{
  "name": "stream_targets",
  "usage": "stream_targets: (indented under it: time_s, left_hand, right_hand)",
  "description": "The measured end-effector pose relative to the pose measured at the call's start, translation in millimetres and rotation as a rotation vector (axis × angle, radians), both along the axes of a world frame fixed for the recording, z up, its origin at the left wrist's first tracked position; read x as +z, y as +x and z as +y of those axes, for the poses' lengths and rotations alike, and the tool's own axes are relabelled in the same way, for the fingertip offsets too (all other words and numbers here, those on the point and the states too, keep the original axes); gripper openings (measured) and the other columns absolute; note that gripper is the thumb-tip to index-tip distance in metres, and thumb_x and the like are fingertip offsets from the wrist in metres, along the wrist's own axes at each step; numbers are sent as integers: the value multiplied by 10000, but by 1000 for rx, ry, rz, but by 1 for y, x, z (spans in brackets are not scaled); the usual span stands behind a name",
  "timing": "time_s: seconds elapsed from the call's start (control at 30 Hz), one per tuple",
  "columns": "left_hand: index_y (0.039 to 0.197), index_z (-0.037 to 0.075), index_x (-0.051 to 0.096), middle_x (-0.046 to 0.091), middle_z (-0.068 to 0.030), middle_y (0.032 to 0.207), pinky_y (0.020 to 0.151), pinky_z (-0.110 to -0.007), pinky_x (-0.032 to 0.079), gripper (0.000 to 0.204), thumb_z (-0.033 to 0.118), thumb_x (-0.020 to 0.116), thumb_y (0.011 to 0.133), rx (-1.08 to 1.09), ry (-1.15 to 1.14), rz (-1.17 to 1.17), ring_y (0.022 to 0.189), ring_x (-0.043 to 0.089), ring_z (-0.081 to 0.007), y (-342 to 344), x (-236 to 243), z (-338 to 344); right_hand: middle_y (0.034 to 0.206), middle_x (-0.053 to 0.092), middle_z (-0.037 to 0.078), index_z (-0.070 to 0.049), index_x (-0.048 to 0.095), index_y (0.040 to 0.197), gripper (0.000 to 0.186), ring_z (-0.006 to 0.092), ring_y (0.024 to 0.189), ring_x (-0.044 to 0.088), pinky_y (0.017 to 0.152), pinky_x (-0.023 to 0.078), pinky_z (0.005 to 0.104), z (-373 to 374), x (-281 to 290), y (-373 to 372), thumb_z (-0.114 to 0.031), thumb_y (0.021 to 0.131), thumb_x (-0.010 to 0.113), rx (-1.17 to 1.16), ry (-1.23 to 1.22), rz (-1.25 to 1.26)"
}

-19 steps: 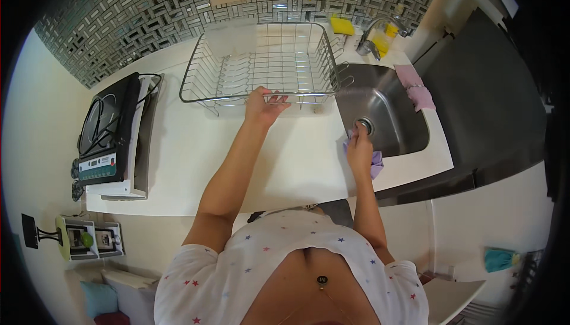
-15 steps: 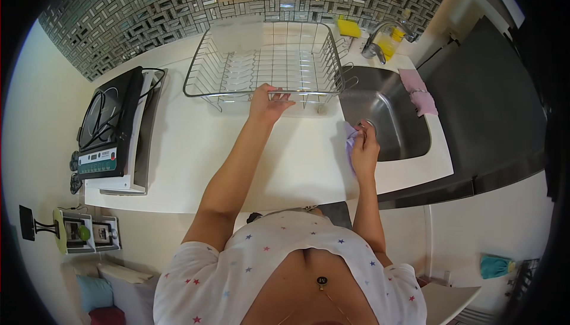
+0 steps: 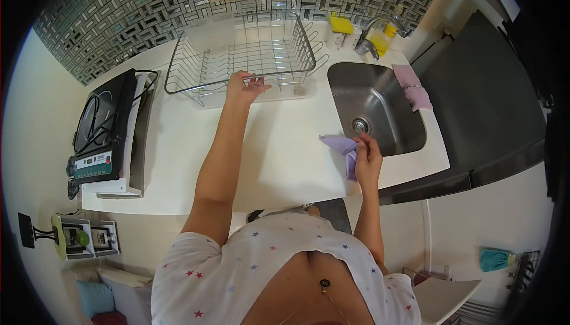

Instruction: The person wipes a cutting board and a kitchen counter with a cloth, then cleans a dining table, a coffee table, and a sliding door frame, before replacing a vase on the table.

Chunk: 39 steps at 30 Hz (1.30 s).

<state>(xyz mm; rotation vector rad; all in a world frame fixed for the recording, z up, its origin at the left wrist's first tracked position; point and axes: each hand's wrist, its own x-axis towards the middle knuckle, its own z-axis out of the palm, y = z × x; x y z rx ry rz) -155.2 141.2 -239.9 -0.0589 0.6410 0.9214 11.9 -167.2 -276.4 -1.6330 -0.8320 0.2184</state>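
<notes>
My left hand is closed around the front rim of a metal wire dish rack, fingers curled over the bar. The rack stands toward the back of the white counter, with a clear plastic tray under it. Pinched in my right hand is a purple cloth. It hangs loosely at the front left corner of the steel sink, one end spreading over the counter.
On the left, a black induction cooker leans with its cord across it. A faucet, yellow sponge and yellow soap bottle stand behind the sink. A pink cloth drapes over the sink's right edge.
The dish rack has shifted left along the counter, with my left hand on its rim. My right hand has come slightly nearer to me, and more of the purple cloth shows.
</notes>
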Motion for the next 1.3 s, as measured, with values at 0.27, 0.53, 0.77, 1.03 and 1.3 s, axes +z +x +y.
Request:
stream_targets:
  time_s: [0.27, 0.53, 0.77, 1.03, 1.3]
  left_hand:
    - [1280, 34, 138, 312, -149, 1166, 1028, -666, 163, 603, -4, 431, 754, 15, 49, 10, 1183, 349, -365, -28, 4, 7]
    - [1411, 40, 6, 220, -316, 1380, 1029, -555, 304, 886, 334, 618, 842, -303, 259, 139, 1254, 324, -430, -110, 3, -12]
    - [1306, 31, 331, 485, -197, 1250, 987, -445, 391, 510, 186, 561, 879, 493, 870, 566, 1170, 464, -293, -248, 30, -74]
    - [1225, 20, 437, 540, -166, 1191, 960, -369, 425, 348, 144, 522, 911, 423, 817, 729, 1110, 529, -248, -286, 11, -102]
    - [1182, 18, 488, 566, -147, 1143, 914, -326, 459, 298, 162, 518, 923, 448, 692, 917, 1046, 567, -223, -369, -23, -142]
  right_hand:
    - [1217, 511, 205, 13, 448, 1249, 443, 276, 1116, 497, 943, 379, 351, 19, 26, -41, -247, 900, 534, 181, 42, -127]
    - [1376, 348, 241, -10, 382, 1337, 644, 381, 1307, 291, 1081, 222, 451, 50, -35, -70, -416, 861, 536, 626, -374, -795]
    - [1122, 563, 113, -8, 608, 1045, 384, 261, 1137, 454, 950, 368, 419, 132, -37, -260, -262, 758, 605, 1114, 132, -1141]
    - [1136, 558, 167, 20, 561, 1086, 376, 302, 1112, 479, 945, 363, 418, 231, -31, -245, -221, 798, 540, 785, -239, -774]
    - [1058, 589, 225, 21, 559, 1082, 304, 392, 954, 553, 834, 448, 449, 93, -46, 16, -186, 878, 471, -5, -512, -761]
